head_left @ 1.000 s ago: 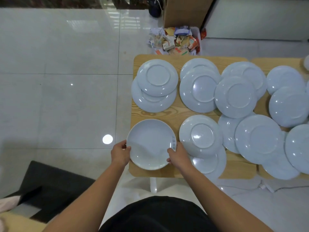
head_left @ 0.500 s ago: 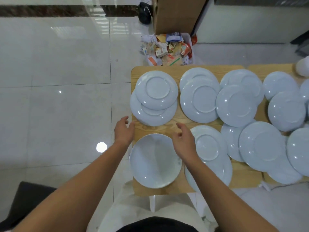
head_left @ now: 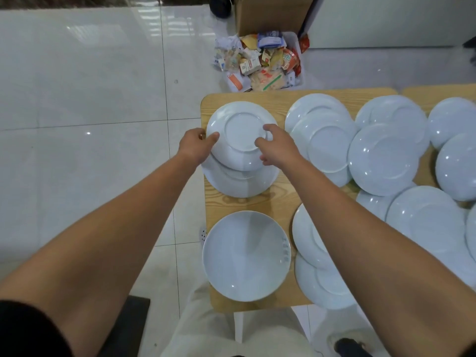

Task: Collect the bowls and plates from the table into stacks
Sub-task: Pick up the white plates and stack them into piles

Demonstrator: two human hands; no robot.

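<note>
Plate-covered wood table (head_left: pixel 257 199), white tile floor (head_left: pixel 77 99).
I see left hand (head_left: pixel 195 146) and right hand (head_left: pixel 280 149), moved off near plate (head_left: pixel 246 256), gripping upturned plate (head_left: pixel 240 134).

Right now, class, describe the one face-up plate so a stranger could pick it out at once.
Start at the wooden table and go to its near left corner. The face-up plate lies there. Its neighbours lie upside down showing foot rings; this one shows its smooth hollow and a small mark on its right rim.
</note>
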